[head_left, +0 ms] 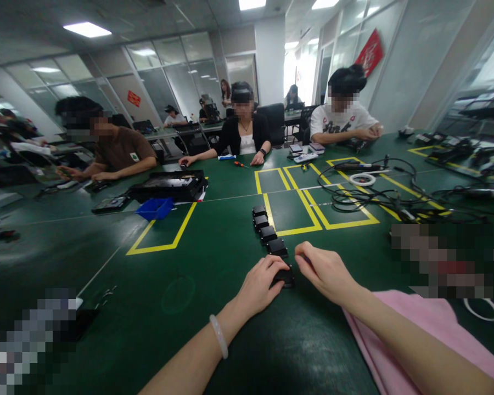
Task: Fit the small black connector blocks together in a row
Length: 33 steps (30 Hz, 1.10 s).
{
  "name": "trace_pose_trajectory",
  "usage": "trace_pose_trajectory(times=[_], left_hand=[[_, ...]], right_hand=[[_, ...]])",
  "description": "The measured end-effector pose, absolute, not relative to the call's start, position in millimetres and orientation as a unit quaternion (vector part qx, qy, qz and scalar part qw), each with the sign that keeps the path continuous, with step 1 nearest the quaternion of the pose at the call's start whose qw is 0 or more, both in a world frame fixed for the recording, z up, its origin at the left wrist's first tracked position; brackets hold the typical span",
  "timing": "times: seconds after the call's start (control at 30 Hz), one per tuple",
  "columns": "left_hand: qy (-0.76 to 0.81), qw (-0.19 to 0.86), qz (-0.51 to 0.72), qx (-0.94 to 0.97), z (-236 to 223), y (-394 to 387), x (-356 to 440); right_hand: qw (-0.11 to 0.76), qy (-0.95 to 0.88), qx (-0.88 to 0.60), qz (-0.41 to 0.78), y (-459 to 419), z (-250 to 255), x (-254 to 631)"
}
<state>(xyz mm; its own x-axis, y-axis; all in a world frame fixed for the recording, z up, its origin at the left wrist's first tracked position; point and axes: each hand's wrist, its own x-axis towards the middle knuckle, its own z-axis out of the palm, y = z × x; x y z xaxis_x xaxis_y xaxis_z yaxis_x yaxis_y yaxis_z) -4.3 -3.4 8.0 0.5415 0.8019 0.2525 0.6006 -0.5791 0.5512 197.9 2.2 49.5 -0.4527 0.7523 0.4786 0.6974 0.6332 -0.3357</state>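
Observation:
My left hand (263, 280), with a pale bracelet on its wrist, has its fingers and thumb around a small black box-shaped part (287, 277) resting on the green table. Just to the right, my right hand (323, 269) hovers with its fingers curled into a pinch; whatever may be in them is hidden. From the held part, a row of several similar black parts (268, 235) runs away from me, beside a yellow-taped rectangle. The nearest part in that row (277, 247) lies just beyond my left fingertips.
Pink cloth (420, 334) lies beneath my right forearm. Tangled black cables (366, 189) spread over the right side. A blue bin (155, 209) and a black tray (168, 185) stand to the left. Three people (247, 126) sit along the far side.

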Motion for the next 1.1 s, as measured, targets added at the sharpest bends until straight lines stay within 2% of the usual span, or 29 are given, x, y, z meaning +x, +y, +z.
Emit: trace_pose_trajectory(times=[1.1], left_hand=[[0.41, 0.2, 0.244, 0.856, 6.6, -2.9, -4.5]], right_hand=[[0.293, -0.853, -0.431, 0.023, 3.0, 47.9, 198.0]])
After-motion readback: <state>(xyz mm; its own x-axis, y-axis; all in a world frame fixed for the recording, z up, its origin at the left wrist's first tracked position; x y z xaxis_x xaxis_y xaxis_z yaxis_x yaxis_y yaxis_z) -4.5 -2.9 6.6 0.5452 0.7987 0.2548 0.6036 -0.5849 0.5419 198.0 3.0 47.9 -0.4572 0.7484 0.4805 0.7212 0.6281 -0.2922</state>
